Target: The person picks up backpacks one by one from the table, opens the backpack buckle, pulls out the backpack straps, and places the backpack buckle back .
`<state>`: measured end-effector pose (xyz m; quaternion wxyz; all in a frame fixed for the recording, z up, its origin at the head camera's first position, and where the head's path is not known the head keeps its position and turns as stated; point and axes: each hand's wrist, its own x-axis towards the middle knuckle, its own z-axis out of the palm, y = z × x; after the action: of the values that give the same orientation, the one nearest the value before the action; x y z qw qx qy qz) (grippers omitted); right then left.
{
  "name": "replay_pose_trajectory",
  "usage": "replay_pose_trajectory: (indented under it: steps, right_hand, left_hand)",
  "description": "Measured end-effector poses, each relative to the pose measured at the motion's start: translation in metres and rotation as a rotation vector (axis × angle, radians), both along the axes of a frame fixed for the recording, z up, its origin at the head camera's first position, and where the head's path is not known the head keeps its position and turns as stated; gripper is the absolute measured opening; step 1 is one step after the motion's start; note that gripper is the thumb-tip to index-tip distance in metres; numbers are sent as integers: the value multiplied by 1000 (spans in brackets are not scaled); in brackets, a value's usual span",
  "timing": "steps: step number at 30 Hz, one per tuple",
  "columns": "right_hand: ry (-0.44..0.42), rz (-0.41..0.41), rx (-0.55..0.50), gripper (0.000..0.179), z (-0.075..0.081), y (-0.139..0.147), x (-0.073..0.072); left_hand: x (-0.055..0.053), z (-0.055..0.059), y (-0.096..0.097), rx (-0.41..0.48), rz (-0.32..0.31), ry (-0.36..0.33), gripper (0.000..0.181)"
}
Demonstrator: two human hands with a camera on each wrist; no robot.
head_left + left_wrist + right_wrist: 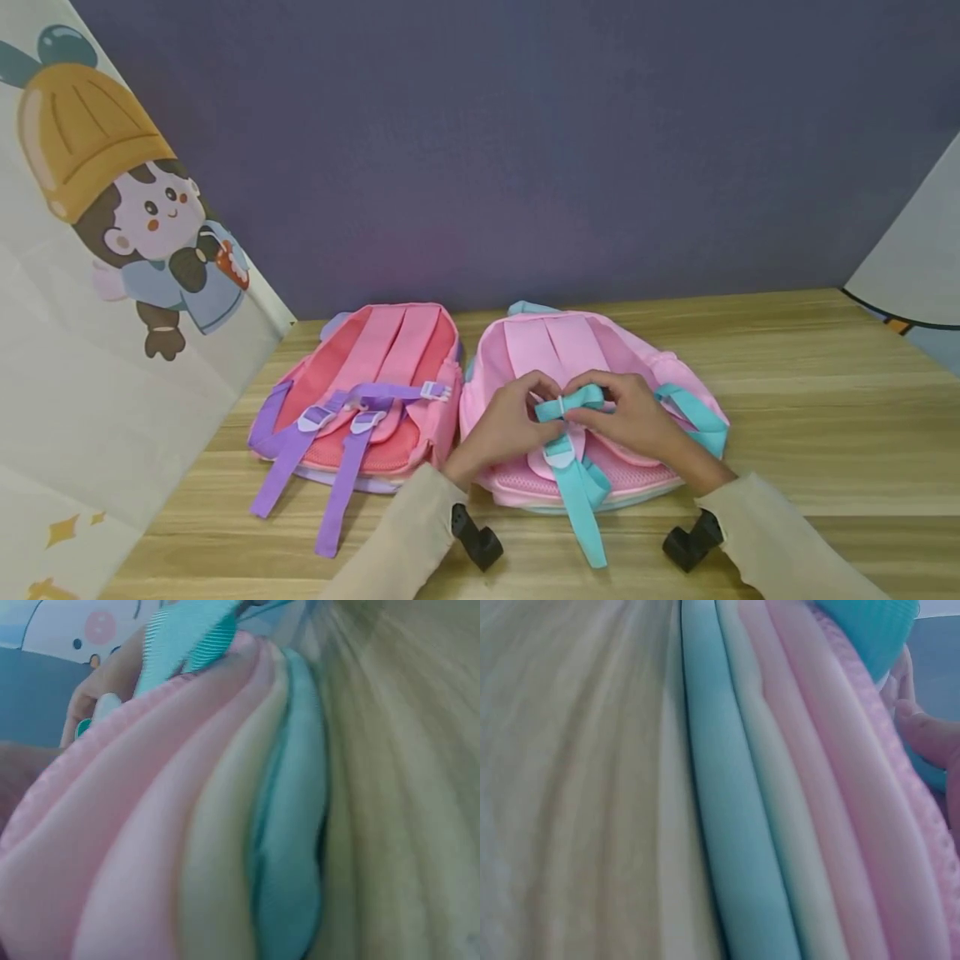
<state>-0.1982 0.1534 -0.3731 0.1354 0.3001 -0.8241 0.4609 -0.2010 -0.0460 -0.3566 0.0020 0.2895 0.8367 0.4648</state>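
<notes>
A light pink backpack point(637, 354) lies with its shoulder-strap side up on the wooden table. Above its middle, my left hand point(517, 421) pinches the left end of a looped teal webbing strap point(588, 397). The right hand point(630, 412) grips the same strap from the other side, thumb and fingers around it. Between the hands a small white piece point(560, 406) crosses the webbing. Just below, a white buckle point(558, 454) carries another teal strap point(577, 500) that hangs over the bag's bottom edge. Both wrist views mostly show the bag's layered side point(142, 862), with the hands only partly visible.
Close on the left lies a coral-pink backpack point(412, 333) with purple straps point(345, 492) and white buckles. A teal side strap point(693, 417) loops at the pink bag's right. Behind the wooden table point(810, 417) stands a dark partition point(480, 150); a cartoon-printed sheet point(60, 350) borders the left.
</notes>
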Motion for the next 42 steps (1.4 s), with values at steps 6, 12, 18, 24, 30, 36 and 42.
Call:
replay_pose_trajectory:
  steps: [6,12,18,24,30,36,42]
  right_hand:
    - [26,39,-45,20,-1,0,-2]
    - [45,75,-107,19,-2,0,-3]
    - [98,72,-156,18,-2,-1,-3]
    - [97,67,-197,9,-3,-1,-3]
    - [93,102,-237,9,-5,-1,-5]
    - [58,128,-249,19,-3,0,-4]
    - [69,141,-271,17,-4,0,-5]
  left_hand:
    - [5,-3,7,-30,101,97,22]
    - [6,-5,8,-20,113,129,22]
    - [6,-5,8,-2,100,145,20]
    - [6,-5,7,18,108,122,21]
    - [6,-5,7,24,111,98,22]
    - [6,-4,7,33,105,90,22]
    - [6,-4,7,45,103,94,22]
